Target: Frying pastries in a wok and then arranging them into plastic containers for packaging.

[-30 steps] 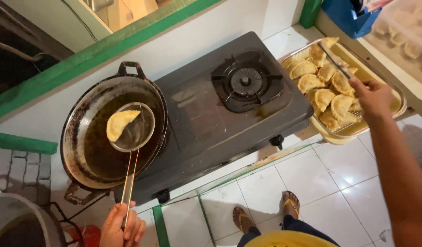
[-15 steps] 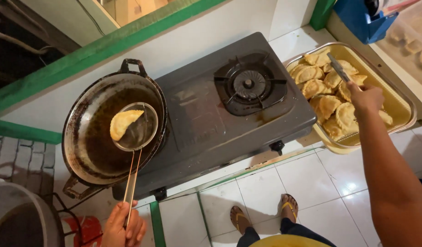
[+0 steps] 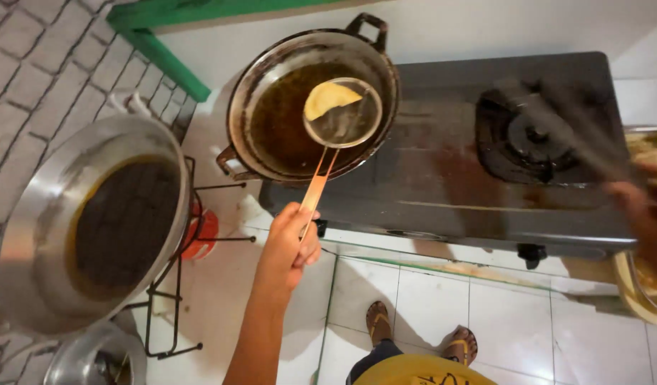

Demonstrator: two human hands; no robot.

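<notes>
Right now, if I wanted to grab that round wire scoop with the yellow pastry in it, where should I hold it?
Probably by the far end of its long thin handle, coming from the near side of the stove, where the left hand grips it. The handle sticks out past the rim of the black wok toward the person, so fingers stay away from the oil. The mesh scoop itself sits over the oil.

Wire skimmer (image 3: 341, 114) with a round mesh bowl and a long, flat, pale handle, gripped at the handle's end and held level over the dark oil in the wok (image 3: 271, 142). One yellow, half-moon pastry (image 3: 330, 98) lies in the upper left of the mesh bowl, curved edge upward. The wok, black and two-handled, sits on the left burner of the stove.
</notes>
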